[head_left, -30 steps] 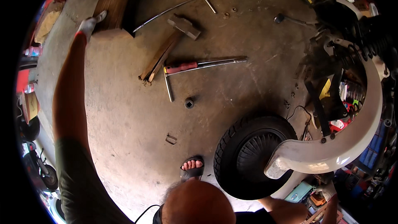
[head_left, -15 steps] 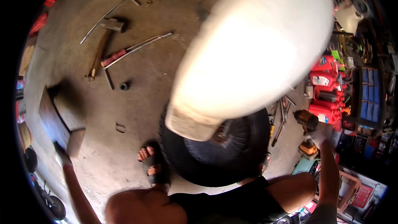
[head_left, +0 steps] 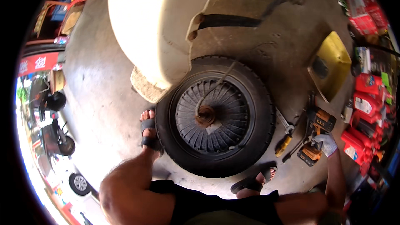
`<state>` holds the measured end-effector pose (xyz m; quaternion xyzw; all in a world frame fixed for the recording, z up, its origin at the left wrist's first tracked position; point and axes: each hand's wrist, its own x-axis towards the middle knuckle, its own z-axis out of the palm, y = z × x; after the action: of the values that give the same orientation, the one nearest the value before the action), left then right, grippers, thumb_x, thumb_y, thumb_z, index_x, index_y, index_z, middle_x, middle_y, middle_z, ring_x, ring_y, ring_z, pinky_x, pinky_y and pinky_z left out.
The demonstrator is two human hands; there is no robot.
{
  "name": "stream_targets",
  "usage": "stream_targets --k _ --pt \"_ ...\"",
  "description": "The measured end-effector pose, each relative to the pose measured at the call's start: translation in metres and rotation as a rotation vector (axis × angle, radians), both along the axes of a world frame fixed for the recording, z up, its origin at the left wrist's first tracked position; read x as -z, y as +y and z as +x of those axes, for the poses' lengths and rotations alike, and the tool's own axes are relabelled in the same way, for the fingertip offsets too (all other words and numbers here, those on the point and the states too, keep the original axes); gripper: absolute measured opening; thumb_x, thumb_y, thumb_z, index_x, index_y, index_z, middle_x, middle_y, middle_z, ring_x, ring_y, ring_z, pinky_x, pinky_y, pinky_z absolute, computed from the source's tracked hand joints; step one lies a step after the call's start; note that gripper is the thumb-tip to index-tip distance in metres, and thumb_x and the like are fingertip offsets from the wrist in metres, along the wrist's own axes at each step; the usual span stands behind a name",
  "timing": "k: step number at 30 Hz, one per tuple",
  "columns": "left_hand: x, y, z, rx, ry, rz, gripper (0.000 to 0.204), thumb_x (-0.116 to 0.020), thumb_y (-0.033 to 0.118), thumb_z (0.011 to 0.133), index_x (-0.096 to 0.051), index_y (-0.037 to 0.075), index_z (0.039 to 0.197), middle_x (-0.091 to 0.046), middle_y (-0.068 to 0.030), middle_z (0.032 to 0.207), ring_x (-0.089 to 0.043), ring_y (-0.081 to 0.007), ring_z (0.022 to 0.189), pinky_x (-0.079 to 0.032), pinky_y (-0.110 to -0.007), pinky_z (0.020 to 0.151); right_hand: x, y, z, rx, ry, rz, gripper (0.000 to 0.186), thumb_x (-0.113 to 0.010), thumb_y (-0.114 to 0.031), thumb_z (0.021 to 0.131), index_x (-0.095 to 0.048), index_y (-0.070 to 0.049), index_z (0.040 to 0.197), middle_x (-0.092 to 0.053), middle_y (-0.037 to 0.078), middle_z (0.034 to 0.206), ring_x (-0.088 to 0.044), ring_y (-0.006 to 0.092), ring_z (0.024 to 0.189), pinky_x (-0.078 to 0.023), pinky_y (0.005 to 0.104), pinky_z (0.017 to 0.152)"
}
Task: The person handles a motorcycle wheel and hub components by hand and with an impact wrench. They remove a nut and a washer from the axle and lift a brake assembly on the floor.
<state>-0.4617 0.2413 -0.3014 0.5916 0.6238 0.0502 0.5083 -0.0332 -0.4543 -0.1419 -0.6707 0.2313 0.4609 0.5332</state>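
Observation:
My right hand [head_left: 327, 143], in a pale glove, is closed around the grip of an orange-and-black cordless power drill [head_left: 324, 118]. Whether the drill rests on the floor or hangs just above it, I cannot tell. Out of view is my left hand. Between my sandalled feet lies a black-tyred wheel [head_left: 212, 168] with a ribbed hub, a rusty centre and a cable coming from it. A large white curved panel [head_left: 137, 21] reaches over the wheel's far left edge. On the floor between wheel and drill are a wrench [head_left: 284, 121] and a yellow-handled screwdriver [head_left: 284, 146].
A yellow tray [head_left: 339, 64] stands tilted at the far right. Several red bottles [head_left: 366, 104] line the right side. A dark bar [head_left: 229, 21] runs out from the panel's right edge. Parked scooters [head_left: 58, 139] and a small car wheel [head_left: 79, 184] show at the left.
The view has swung, so the white panel sits further left and uncovers the wheel's hub. My left hand, seen at a box-like object on the left, has left view. My right hand stays on the drill.

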Motion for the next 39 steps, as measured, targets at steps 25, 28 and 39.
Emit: stream_targets --k 25,28,39 --pt "-0.024 -0.033 -0.005 0.018 -0.003 -0.052 0.044 -0.043 0.027 0.104 -0.043 0.007 0.144 -0.045 -0.0046 0.141 -0.043 -0.0171 0.131 -0.032 -0.033 0.106 0.072 -0.059 -0.01 -0.31 -0.109 -0.255 0.03 -0.072 0.001 0.08 -0.066 -0.001 0.11 -0.071 0.006 0.085 -0.07 0.0175 0.07 -0.053 0.0297 0.058" --pt "-0.024 -0.037 0.002 0.04 -0.011 -0.062 0.042 -0.044 0.025 0.104 -0.045 0.007 0.142 -0.047 -0.0044 0.139 -0.045 -0.0168 0.129 -0.033 -0.033 0.105 0.093 -0.077 -0.018 -0.324 -0.203 -0.259 0.039 -0.073 0.003 0.081 -0.064 -0.001 0.119 -0.071 0.006 0.097 -0.07 0.019 0.086 -0.056 0.0319 0.073" --pt "-0.074 -0.073 -0.1 -0.004 -0.087 -0.054 0.037 -0.048 0.02 0.102 -0.051 0.007 0.137 -0.055 -0.0036 0.131 -0.053 -0.0155 0.121 -0.039 -0.031 0.099 0.041 -0.013 0.015 -1.265 -0.45 -0.88 0.044 -0.078 -0.025 0.082 -0.07 -0.001 0.118 -0.072 0.023 0.115 -0.067 0.0412 0.111 -0.054 0.0443 0.094"
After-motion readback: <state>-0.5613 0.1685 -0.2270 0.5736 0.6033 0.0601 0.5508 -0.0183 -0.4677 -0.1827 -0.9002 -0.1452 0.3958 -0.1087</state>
